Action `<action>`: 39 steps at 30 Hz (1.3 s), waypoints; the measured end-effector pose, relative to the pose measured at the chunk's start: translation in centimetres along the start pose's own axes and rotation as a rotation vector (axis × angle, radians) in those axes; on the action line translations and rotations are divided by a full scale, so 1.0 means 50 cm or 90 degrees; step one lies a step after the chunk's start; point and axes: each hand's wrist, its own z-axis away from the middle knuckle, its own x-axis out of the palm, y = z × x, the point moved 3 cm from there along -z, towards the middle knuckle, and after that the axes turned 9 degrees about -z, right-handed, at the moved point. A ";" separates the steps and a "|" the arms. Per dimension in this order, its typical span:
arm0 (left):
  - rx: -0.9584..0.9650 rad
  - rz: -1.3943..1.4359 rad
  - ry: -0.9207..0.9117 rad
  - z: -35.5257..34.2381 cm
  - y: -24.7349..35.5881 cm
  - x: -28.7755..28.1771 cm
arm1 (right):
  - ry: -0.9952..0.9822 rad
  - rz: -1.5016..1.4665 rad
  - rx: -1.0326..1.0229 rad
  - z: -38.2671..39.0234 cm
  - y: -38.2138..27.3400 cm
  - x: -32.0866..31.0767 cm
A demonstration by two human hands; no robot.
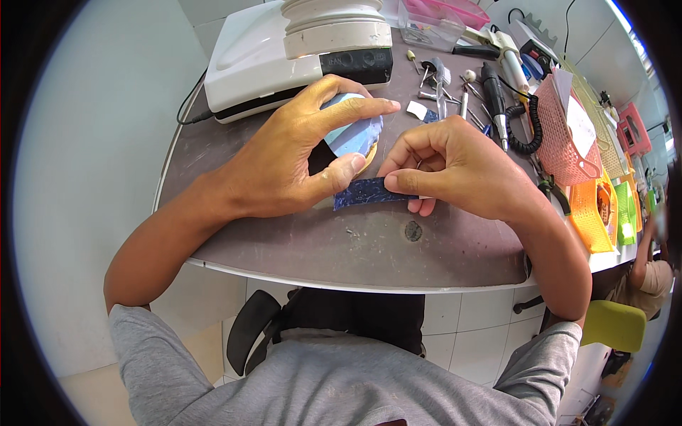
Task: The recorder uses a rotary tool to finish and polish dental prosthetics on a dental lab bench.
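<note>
Left fingers [364,108] grip a yellowish-edged, pale-blue rounded block [355,136]; right fingers [406,181] pinch a scuffed dark-blue flat strip [364,195]. A pink plastic-mesh basket [554,135] holds white paper [580,128].

Machine [245,53] at far left of bench [462,252]. Block [353,136] nearer, between thumb and fingers of left grip [284,145]. Strip [362,195] in right grip [469,167] — near side of block. Handpiece [492,89] beyond right grip, baskets [555,131] farther right — tub [430,30] at far edge.
</note>
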 end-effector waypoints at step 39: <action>-0.060 0.046 -0.050 -0.002 -0.002 -0.007 | 0.141 -0.068 -0.076 -0.015 -0.007 -0.001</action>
